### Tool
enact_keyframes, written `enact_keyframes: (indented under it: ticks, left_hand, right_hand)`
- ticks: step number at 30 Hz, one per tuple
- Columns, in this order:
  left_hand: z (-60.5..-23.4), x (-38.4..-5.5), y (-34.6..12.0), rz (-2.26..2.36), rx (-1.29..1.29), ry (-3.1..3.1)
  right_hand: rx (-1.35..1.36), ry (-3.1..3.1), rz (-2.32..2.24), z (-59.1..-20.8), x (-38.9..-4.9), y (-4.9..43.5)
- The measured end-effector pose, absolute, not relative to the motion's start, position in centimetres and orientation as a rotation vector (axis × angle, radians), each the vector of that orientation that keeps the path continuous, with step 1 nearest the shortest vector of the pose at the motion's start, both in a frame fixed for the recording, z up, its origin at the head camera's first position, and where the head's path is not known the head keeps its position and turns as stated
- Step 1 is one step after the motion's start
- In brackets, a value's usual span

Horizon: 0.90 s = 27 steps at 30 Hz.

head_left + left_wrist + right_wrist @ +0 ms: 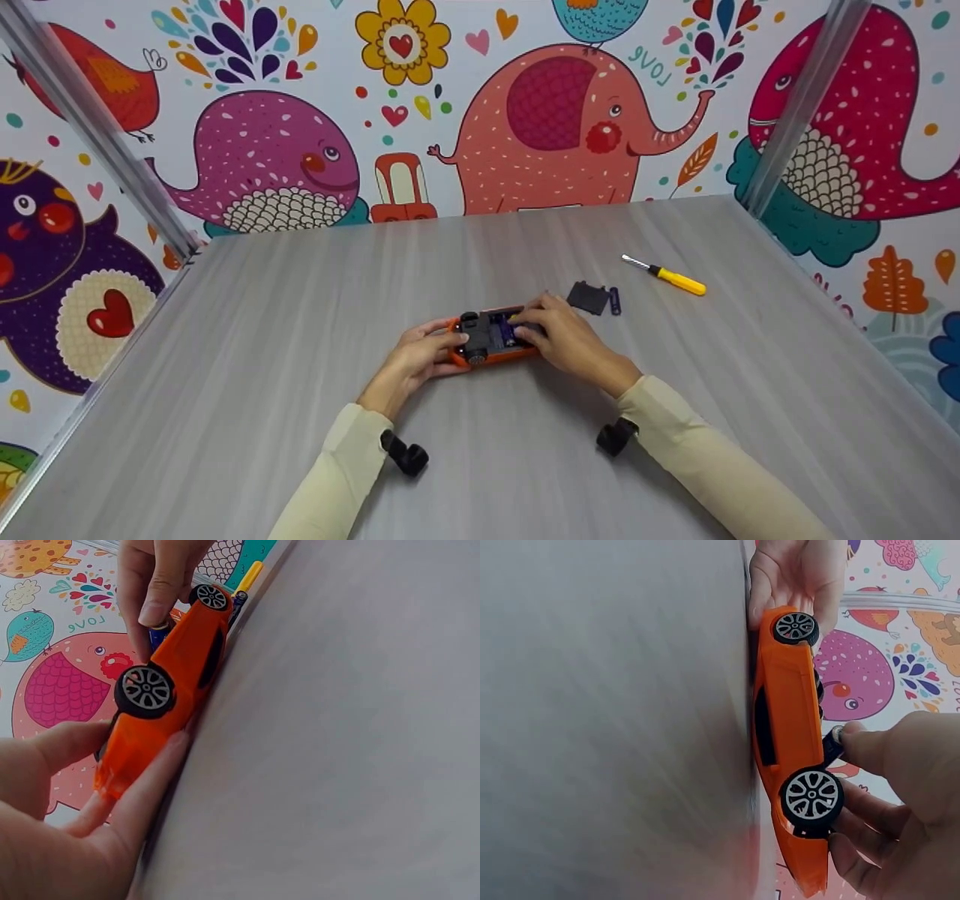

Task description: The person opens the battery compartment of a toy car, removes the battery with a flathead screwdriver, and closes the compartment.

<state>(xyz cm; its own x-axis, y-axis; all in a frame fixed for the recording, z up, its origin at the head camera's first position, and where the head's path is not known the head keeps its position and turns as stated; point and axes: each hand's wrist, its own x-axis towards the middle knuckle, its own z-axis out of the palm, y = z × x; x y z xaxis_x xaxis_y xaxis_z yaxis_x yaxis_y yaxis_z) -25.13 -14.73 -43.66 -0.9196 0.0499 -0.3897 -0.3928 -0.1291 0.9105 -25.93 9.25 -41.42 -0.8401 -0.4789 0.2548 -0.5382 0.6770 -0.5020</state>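
An orange toy car (475,339) lies upside down on the table, its black underside and wheels facing up. My left hand (420,351) grips one end of it, thumb on the underside and fingers along the body. At the other end, my right hand (562,334) reaches over the open battery compartment. Its thumb and fingers pinch a dark blue battery (157,636), which sticks up at a slant from the compartment in the right wrist view. The compartment's inside is partly hidden by the right fingers.
Beyond the right hand lie a black battery cover (588,298) and a loose battery (615,301). A screwdriver (679,282) with a yellow handle rests farther right. A cartoon-printed wall (420,135) stands behind the grey table (300,315).
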Motion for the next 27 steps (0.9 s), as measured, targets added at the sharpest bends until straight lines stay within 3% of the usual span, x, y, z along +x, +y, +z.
enact_keyframes:
  ticks: [27]
  left_hand:
    - [-43.89,-25.32,-14.91,2.127,-0.376,1.827]
  right_hand:
    - [0.762,-2.763,1.165,-41.19,-26.34,8.96]
